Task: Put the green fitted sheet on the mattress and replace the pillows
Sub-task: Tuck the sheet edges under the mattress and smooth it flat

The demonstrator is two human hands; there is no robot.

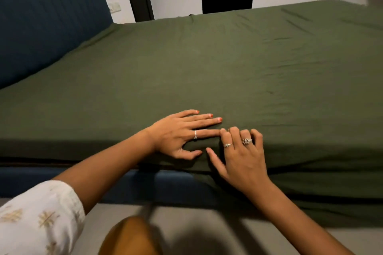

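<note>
Green fitted sheet [217, 64] covers the whole mattress top across the middle of the frame, lightly creased toward the upper right, with the blue headboard [41, 16] at upper left. At lower centre the left hand [178, 133] lies flat with straight fingers, while the right hand [241, 154] bends its fingers into the cloth at the near edge. Smoothing seems the step in hand; next come the pillows, none visible.

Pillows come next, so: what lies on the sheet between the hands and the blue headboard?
Head view: only bare green sheet between the hands and headboard.
</note>
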